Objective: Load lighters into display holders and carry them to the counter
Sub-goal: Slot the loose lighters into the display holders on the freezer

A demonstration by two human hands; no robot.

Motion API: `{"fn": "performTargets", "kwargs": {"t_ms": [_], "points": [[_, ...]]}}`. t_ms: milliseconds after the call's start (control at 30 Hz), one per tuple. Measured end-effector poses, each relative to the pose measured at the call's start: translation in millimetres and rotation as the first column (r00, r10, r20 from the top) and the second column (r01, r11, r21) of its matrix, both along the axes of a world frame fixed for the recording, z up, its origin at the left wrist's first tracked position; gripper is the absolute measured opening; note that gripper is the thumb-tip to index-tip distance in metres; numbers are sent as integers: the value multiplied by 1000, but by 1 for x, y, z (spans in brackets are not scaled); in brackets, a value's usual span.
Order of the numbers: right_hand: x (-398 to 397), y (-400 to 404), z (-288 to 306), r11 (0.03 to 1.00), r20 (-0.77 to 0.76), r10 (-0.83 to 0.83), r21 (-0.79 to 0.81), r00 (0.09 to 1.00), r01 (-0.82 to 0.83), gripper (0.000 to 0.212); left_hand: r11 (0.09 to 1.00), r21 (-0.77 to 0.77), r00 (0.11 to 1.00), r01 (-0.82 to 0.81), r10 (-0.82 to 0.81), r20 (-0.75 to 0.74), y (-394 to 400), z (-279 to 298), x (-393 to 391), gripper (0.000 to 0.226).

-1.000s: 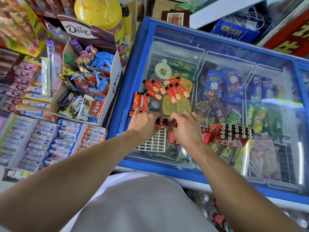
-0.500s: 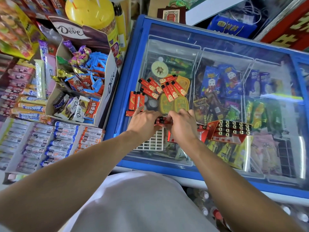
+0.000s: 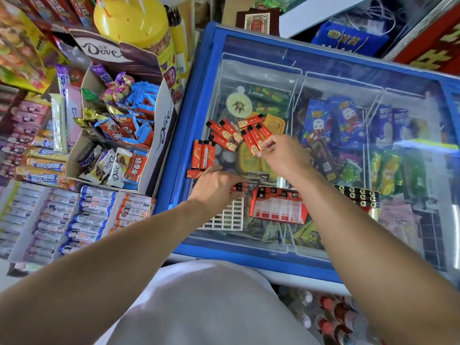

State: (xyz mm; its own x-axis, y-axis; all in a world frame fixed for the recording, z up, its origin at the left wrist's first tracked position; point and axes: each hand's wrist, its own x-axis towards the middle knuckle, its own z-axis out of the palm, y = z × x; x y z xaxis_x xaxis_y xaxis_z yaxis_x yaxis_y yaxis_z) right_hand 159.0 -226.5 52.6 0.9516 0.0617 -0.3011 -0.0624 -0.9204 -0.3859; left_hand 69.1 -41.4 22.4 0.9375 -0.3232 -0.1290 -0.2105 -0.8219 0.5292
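Observation:
Several loose red lighters (image 3: 225,134) lie scattered on the glass lid of the blue freezer (image 3: 323,68). My right hand (image 3: 283,154) reaches among them and pinches one red lighter (image 3: 252,144) at its lower end. My left hand (image 3: 215,186) holds a short row of lighters (image 3: 242,187) with black tops, just left of a red display holder (image 3: 277,205) partly filled with lighters. A second red holder (image 3: 358,195), packed with lighters, sits to the right behind my right forearm. Three more lighters (image 3: 202,155) lie side by side above my left hand.
A white plastic grid (image 3: 227,217) lies on the lid under my left wrist. A Dove chocolate display box (image 3: 159,135) stands left of the freezer, with rows of candy rolls (image 3: 82,212) below it. A yellow jar (image 3: 132,23) stands behind.
My right hand has left the row held at the holder and moved up to the scattered lighters, pinching one. My left hand stays low on the lid, still holding the row.

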Motion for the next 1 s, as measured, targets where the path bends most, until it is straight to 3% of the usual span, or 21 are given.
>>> {"fn": "performTargets", "kwargs": {"t_ms": [200,367,500,667,867,1000], "points": [[27,29,-41,997,30,5,-74,1000,-3,23,1000,20,998,-8,9,-55,0,2,3,49],[43,38,-48,982,55,29,-188,998,-18,21,999,48,996,12,-16,85,11,2,-3,78],[45,43,-47,972,14,17,-235,1000,-13,26,997,-31,997,-66,67,46,44,0,-15,84],[39,42,-36,993,-129,-39,-111,991,25,22,973,-108,977,-204,195,-85,80,1,-31,77],[-15,40,25,983,16,27,183,1000,-29,16,966,-164,963,-198,160,-218,82,0,-20,50],[-72,49,58,946,-15,175,279,984,-164,38,949,-206,956,-237,191,-220,79,-2,-15,41]]}}
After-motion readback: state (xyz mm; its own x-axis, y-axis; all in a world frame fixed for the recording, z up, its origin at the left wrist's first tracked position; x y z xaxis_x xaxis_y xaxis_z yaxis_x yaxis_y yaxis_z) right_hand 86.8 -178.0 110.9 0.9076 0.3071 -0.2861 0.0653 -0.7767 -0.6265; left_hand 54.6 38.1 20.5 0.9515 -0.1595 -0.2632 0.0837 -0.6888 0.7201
